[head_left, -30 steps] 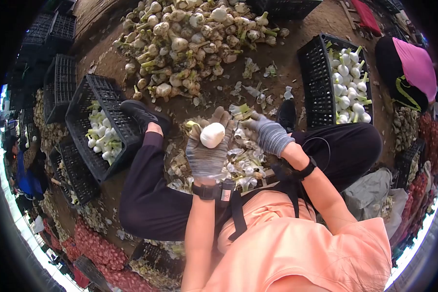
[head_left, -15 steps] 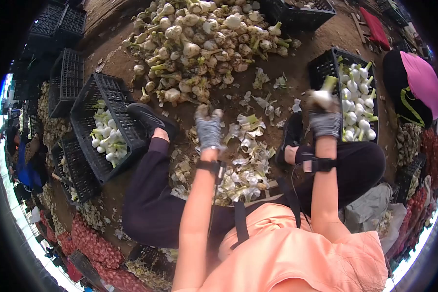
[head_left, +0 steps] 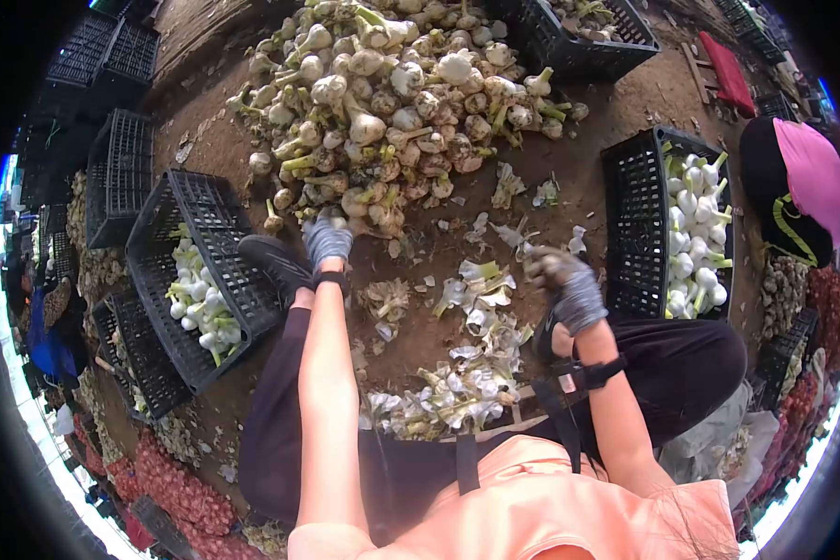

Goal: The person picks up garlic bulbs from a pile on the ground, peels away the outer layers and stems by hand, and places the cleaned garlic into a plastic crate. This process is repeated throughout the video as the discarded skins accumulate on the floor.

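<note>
My left hand (head_left: 328,240), in a grey-coated glove, is at the near left edge of a heap of untrimmed garlic bulbs (head_left: 383,121) with soil and stalks on them. Its fingertips touch or nearly touch the bulbs there, and whether they grip one is hidden. My right hand (head_left: 567,286), in a soiled grey glove, hovers over the ground left of the right crate (head_left: 633,229). Its fingers are loosely bent and apart, slightly blurred, with no bulb visible in them. Cleaned white garlic bulbs (head_left: 695,238) with short green stems lie in that crate.
A tilted black crate (head_left: 196,187) on the left also holds white bulbs. Peeled garlic skins (head_left: 476,373) litter the ground between my legs. Another black crate (head_left: 583,51) stands behind the heap. A pink and black bundle (head_left: 807,182) sits at far right.
My right hand held a garlic bulb beside the right crate; it has come back left and down without it. My left hand has moved left and forward to the heap's edge.
</note>
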Tool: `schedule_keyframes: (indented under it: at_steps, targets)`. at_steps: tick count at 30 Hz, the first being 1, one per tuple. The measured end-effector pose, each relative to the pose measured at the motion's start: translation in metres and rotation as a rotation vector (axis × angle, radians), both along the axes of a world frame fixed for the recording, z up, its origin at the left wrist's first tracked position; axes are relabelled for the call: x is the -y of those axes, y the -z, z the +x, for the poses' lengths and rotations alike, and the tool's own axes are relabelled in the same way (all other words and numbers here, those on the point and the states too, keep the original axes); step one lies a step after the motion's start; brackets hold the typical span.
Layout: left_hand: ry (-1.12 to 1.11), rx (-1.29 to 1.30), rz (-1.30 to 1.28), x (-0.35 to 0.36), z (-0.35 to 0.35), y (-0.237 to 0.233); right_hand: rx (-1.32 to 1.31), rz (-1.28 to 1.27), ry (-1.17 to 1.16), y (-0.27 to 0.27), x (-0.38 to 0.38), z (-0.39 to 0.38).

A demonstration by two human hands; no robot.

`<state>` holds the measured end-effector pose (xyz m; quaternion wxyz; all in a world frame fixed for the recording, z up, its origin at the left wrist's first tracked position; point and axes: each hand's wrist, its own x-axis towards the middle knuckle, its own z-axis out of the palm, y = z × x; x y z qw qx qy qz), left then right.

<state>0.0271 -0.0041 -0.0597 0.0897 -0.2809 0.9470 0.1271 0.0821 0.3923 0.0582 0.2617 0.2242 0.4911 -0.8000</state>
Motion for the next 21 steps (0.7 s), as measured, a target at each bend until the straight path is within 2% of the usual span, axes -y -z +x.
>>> schedule_keyframes:
  at_steps: [1,2,4,6,9,10,12,16,17,18,21]
  targets:
    - [-0.144,-0.051,0.085,-0.006,0.009,-0.003,-0.03,0.053,-0.104,-0.006,0.016,0.007]
    - [-0.219,-0.17,0.323,-0.013,0.02,-0.011,-0.002,0.085,-0.164,-0.005,0.03,0.012]
    - [-0.567,-0.325,1.211,-0.034,0.034,-0.021,0.077,0.167,-0.262,0.0,0.052,0.019]
    - [-0.793,-0.369,1.567,-0.09,0.051,-0.082,0.024,0.236,-0.397,0.013,0.066,0.021]
    - [-0.741,-0.375,1.807,-0.147,0.078,-0.141,-0.114,0.222,-0.384,-0.012,0.075,0.019]
    - [-0.676,-0.35,1.757,-0.155,0.087,-0.134,-0.116,0.228,-0.384,-0.022,0.077,0.019]
    - [-0.587,-0.484,1.785,-0.183,0.105,-0.158,-0.303,0.184,-0.303,-0.038,0.077,0.021]
    - [-0.496,-0.608,1.693,-0.215,0.132,-0.178,-0.545,0.296,-0.301,-0.038,0.068,0.037]
    - [-0.474,-0.613,1.666,-0.218,0.138,-0.184,-0.491,0.183,-0.237,-0.044,0.066,0.043]
    - [-0.476,-0.618,1.663,-0.217,0.143,-0.186,-0.493,0.18,-0.241,-0.05,0.063,0.045]
    - [-0.494,-0.589,1.66,-0.215,0.152,-0.185,-0.433,0.242,-0.396,-0.072,0.058,0.046]
